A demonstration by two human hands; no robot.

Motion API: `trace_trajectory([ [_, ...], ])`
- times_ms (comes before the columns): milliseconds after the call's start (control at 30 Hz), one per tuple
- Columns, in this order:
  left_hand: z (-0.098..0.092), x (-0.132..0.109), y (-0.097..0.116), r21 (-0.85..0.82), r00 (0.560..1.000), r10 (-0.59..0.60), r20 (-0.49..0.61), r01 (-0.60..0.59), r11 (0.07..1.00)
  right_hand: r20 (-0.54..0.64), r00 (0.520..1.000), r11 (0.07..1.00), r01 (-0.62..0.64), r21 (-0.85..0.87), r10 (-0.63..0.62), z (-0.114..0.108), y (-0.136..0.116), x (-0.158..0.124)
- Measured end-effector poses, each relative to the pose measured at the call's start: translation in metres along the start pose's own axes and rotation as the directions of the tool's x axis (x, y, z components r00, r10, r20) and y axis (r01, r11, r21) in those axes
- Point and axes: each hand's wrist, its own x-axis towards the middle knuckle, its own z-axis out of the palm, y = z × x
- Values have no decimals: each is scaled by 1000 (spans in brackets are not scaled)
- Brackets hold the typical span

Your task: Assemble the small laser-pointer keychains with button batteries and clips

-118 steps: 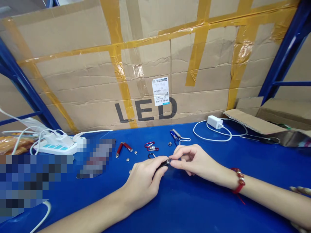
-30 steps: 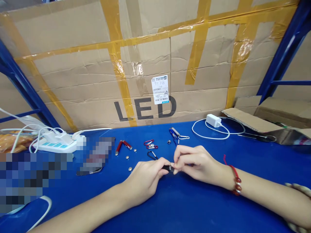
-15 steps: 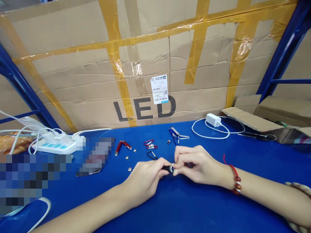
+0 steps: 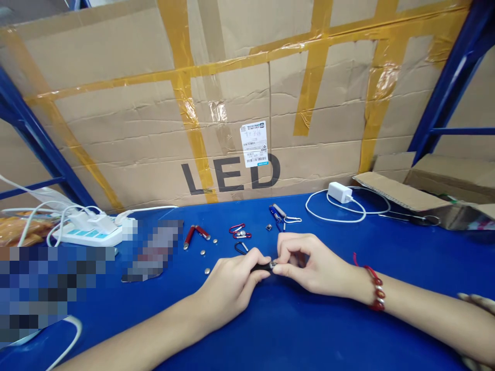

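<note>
My left hand is closed around a small black tube, probably a mini flashlight body, held level just above the table. At its right end, the thumb and fingers of my right hand pinch a small silvery piece; whether it is joined to the tube, I cannot tell. A black carabiner clip lies behind my left hand. Farther back are red carabiner clips. Beyond my right hand lie a blue tube and a silver tube with a clip.
On the blue table, two red tubes and several button cells lie left of centre. A blurred-out phone-like slab and a white power strip are farther left. A white charger and an open cardboard box stand at right.
The black tube has turned slightly, so its silvery end faces me less. My right fingertips have closed in over that end. The things on the table have not moved.
</note>
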Motion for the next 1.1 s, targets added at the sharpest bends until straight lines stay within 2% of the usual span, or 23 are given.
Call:
trace_trajectory([
  [267, 3, 0, -3, -2, 999, 29, -35, -29, 1000, 9, 1000, 999, 0, -50, 1, -1, 1, 0],
  [467, 3, 0, -5, -10, 998, 41, -47, -42, 999, 58, 998, 997, 25, -68, -21, -1, 2, 1],
  [667, 0, 2, -1, -63, 999, 39, -13, -40, 997, 32, 999, 999, 27, -46, -26, -1, 3, 1],
  [833, 0, 1, 0, -45, 998, 50, -30, -52, 998, 23, 999, 999, 28, -41, -27, -1, 2, 0],
  [1100, -1, 1, 3, 26, 999, 21, -24, -20, 999, 15, 992, 974, 123, -192, -122, -2, 2, 0],
])
